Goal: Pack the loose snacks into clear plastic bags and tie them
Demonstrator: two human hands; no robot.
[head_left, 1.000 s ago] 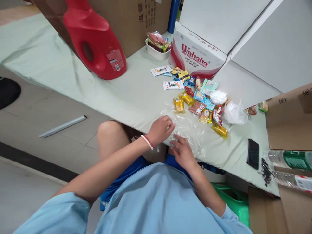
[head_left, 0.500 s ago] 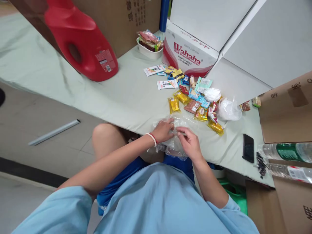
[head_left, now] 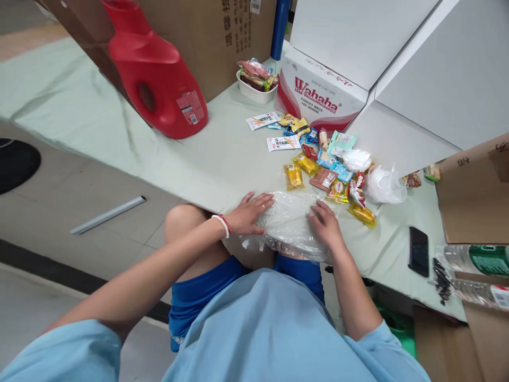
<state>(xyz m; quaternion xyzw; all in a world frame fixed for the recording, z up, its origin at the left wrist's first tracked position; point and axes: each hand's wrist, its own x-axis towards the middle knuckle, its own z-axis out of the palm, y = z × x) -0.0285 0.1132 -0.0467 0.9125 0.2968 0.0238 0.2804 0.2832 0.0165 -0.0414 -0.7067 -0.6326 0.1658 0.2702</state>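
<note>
A clear plastic bag [head_left: 290,223] lies at the near edge of the pale green table [head_left: 222,159], partly hanging over it. My left hand [head_left: 248,214] rests flat on the bag's left side with fingers spread. On the bag's right side my right hand [head_left: 326,225] presses down, fingers stretched out. Just beyond the bag lies a scatter of small wrapped snacks [head_left: 318,164] in yellow, blue, red and white packets.
A red jug [head_left: 159,79] stands at the back left. A white bowl of snacks [head_left: 256,79], a Wahaha carton [head_left: 318,98] and cardboard boxes [head_left: 473,196] line the back and right. A white crumpled bag [head_left: 384,183], a phone [head_left: 418,251] and water bottles [head_left: 473,260] lie to the right.
Both hands have gone from pinching the clear bag together at its middle to lying flat and apart on it, spreading it on the table edge.
</note>
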